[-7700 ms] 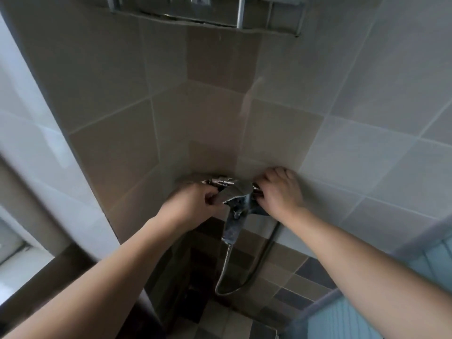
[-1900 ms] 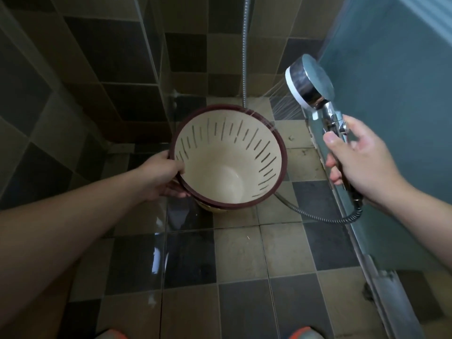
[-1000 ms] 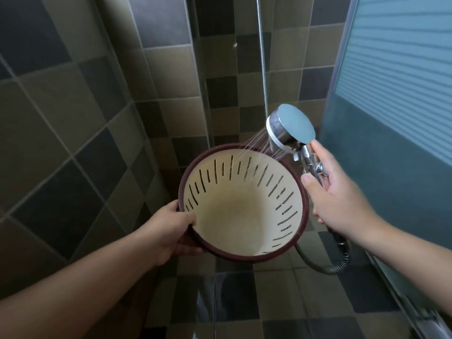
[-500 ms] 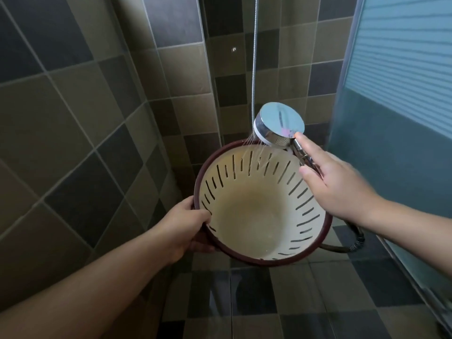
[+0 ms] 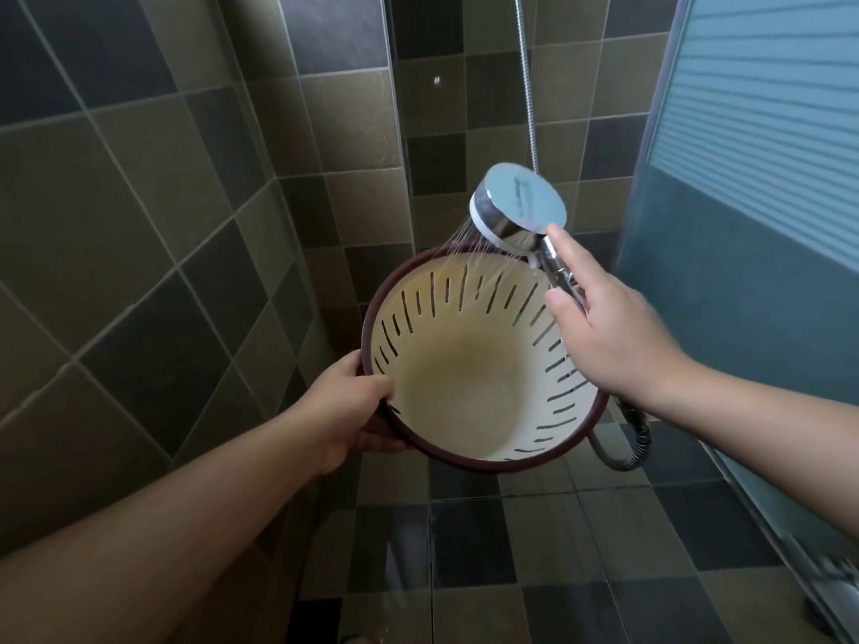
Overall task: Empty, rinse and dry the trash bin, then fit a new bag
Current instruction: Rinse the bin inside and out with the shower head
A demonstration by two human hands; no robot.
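Note:
The trash bin (image 5: 469, 378) is a cream plastic basket with slotted walls and a dark red rim, tilted so its mouth faces me. My left hand (image 5: 346, 411) grips its rim on the near left side and holds it above the floor. My right hand (image 5: 613, 327) is closed around the handle of a chrome shower head (image 5: 518, 202), which hangs just over the bin's far right rim. Thin jets of water spray from the shower head onto the bin's far inner wall. The bin's inside looks empty and stained yellowish.
Tiled shower walls (image 5: 139, 225) close in on the left and at the back. A frosted glass door (image 5: 753, 178) stands at the right. The metal shower hose (image 5: 625, 453) loops below the bin. The checked floor (image 5: 465, 550) is wet.
The shower head has shifted a little right and up along the bin's far rim, still spraying. The bin stays in my left hand, now slightly lower and nearer.

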